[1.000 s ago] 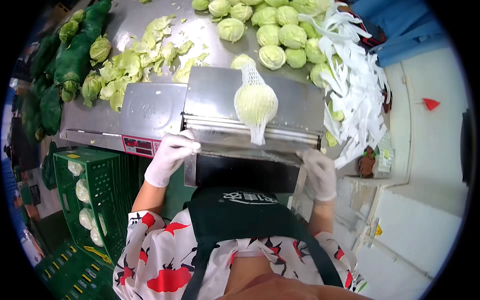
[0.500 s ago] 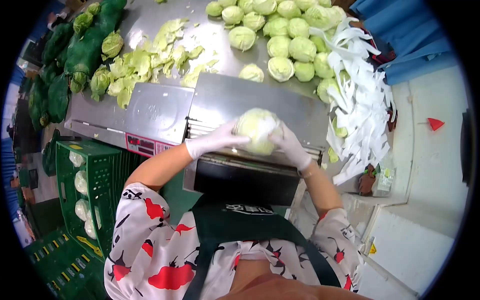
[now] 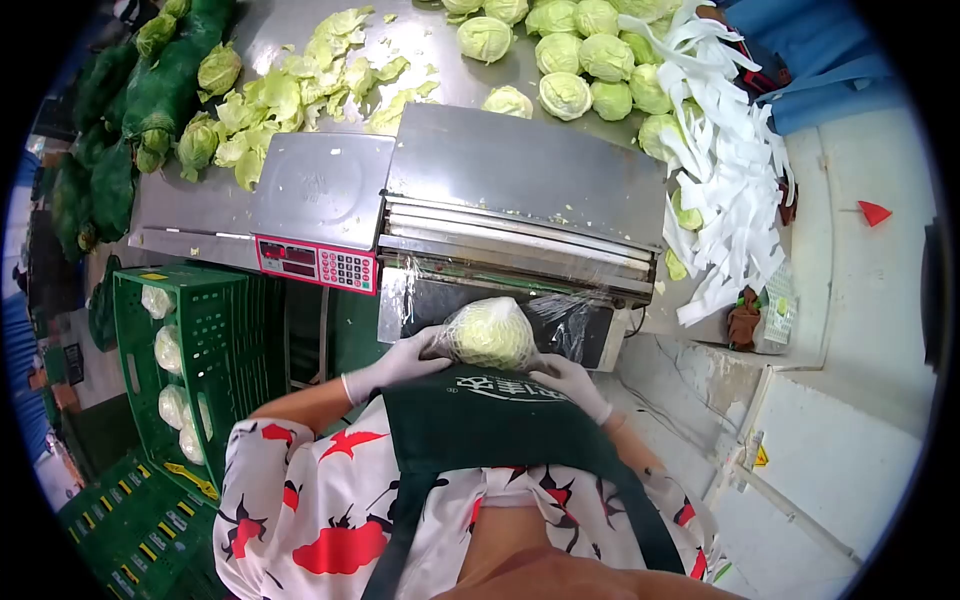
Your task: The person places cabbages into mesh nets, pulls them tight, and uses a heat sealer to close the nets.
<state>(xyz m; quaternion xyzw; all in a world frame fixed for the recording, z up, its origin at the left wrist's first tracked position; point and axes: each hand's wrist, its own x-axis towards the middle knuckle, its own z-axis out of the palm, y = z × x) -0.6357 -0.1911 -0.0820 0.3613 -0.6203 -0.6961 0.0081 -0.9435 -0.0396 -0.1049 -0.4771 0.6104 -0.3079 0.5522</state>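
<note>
A cabbage (image 3: 490, 333) in a white net-like wrap sits on the dark front plate of the wrapping machine (image 3: 515, 240), close to the apron. My gloved left hand (image 3: 405, 363) is at its left side, with the fingertips by the lower left edge. At the lower right of the cabbage is my gloved right hand (image 3: 572, 382), fingers bent and partly hidden. Clear film (image 3: 570, 318) lies wrinkled on the plate to the right of the cabbage. Whether the fingers grip the cabbage or film cannot be made out.
A scale (image 3: 320, 200) stands left of the machine. Behind lie loose leaves (image 3: 270, 105), piled cabbages (image 3: 590, 60) and white strips (image 3: 730, 180). Green net sacks (image 3: 165, 90) lie at the far left. A green crate (image 3: 225, 350) with wrapped cabbages stands at the lower left.
Both hands and the cabbage have moved toward the body, from above the machine's bars to its front plate. The bars and film now show, and the view has shifted slightly.
</note>
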